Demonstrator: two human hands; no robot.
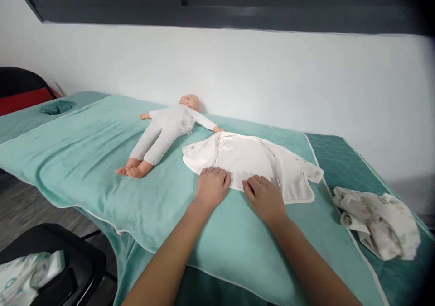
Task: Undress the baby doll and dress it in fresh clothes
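Note:
A small white baby shirt point(248, 154) lies spread out on the green cover, one patterned sleeve stretched to the right. My left hand point(212, 186) rests at the shirt's near edge, its fingers curled onto the cloth. A little to the right, my right hand point(265, 198) is closed on the same near edge, thumb tucked against the fingers. The fingertips of both hands are partly hidden. Beyond and to the left, a baby doll point(166, 125) in a white body suit lies on its back, one arm reaching to the shirt's top edge.
A crumpled patterned cloth point(380, 222) lies at the right of the green-covered table point(84, 161). At the lower left stands a black chair point(68, 247) with a folded cloth point(30, 274) on it. A white wall point(272, 75) rises behind the table.

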